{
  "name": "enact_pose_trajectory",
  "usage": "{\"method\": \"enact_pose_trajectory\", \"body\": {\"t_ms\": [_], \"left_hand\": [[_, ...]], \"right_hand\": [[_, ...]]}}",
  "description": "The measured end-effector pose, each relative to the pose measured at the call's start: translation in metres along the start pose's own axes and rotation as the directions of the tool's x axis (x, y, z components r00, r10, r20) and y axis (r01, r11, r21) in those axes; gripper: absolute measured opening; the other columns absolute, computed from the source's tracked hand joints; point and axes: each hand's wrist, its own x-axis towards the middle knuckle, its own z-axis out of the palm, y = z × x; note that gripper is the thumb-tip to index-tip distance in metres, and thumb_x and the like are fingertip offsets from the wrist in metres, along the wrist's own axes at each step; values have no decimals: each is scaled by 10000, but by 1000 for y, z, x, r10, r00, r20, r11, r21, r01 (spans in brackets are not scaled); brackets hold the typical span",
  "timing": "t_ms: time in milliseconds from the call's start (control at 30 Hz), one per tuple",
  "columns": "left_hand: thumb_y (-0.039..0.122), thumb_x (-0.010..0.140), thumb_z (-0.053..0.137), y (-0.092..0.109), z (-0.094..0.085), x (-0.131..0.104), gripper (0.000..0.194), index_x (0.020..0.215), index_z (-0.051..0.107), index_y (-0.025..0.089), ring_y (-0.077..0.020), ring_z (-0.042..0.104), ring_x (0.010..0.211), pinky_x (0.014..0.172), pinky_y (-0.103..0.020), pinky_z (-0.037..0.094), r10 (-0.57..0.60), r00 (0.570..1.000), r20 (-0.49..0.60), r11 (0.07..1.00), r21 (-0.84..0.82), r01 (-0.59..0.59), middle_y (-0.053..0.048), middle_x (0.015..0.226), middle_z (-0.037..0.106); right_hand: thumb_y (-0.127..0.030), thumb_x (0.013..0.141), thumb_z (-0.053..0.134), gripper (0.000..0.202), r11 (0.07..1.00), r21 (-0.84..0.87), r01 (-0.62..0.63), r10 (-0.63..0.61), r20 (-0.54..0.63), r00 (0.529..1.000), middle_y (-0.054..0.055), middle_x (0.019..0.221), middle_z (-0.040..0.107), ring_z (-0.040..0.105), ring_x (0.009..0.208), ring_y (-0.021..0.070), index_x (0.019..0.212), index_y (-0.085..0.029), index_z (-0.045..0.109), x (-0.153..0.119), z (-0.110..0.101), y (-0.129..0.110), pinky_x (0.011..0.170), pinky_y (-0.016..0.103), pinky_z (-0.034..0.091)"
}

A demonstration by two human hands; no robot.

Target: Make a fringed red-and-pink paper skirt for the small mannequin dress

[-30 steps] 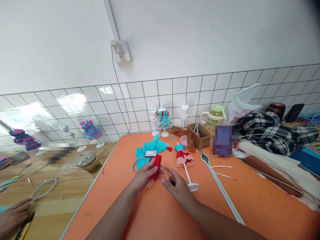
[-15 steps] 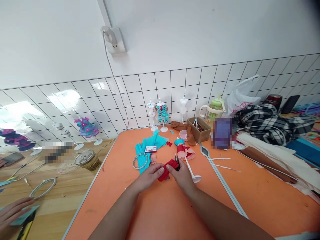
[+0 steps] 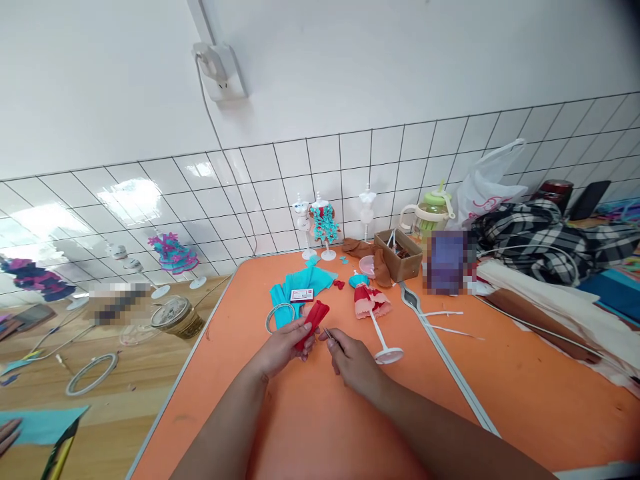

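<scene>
My left hand point(image 3: 286, 348) is closed around a folded strip of red crepe paper point(image 3: 314, 321), which points up and away from me. Just to its right, my right hand point(image 3: 354, 360) grips small scissors point(image 3: 330, 335); their metal tips point toward the red strip and do not touch it. Most of the scissors is hidden by my fingers. Beyond my right hand lies a small dress form point(image 3: 383, 337) on its side, in a red, pink and turquoise dress point(image 3: 371, 300). Turquoise crepe paper point(image 3: 285, 297) lies behind my left hand, with a metal ring point(image 3: 280, 317) and a small card point(image 3: 302, 296).
Several small dress forms point(image 3: 325, 227) stand by the tiled wall. A brown box point(image 3: 400, 257) of tools and a green-lidded jug point(image 3: 434, 210) are at the back right, near a plaid cloth point(image 3: 530, 243). Another person's hand point(image 3: 9, 435) rests on turquoise paper at lower left.
The red strip has turned more upright in my left hand. My right hand has let go of it and moved down and away with the scissors. The co-worker's hand has shifted left.
</scene>
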Motion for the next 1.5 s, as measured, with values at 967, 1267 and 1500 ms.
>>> {"method": "enact_pose_trajectory", "body": {"t_ms": [967,1267,1500], "left_hand": [[509,859,551,-13,11,11,333,903,520,180,-85,376,547,528,-229,299,53,998,-27,988,147,-48,42,633,466],[535,826,581,-8,11,10,367,816,498,178,-82,449,550,514,-217,326,47,996,-72,950,310,-22,25,670,541],[539,791,619,-5,14,9,367,861,551,185,-107,465,573,518,-238,339,72,992,-99,928,370,-31,9,706,563]], "right_hand": [[-529,985,199,474,999,-35,-23,23,8,1000,-35,559,445,469,527,129,824,-228,528,0,-1,8,487,216,334],[-496,989,218,451,992,-120,-24,23,-14,1000,-23,594,449,478,553,133,823,-222,536,0,-4,7,503,223,335],[-488,992,220,447,989,-141,-52,53,1,999,-25,597,443,478,536,122,818,-216,527,2,-6,6,496,216,359]]}}
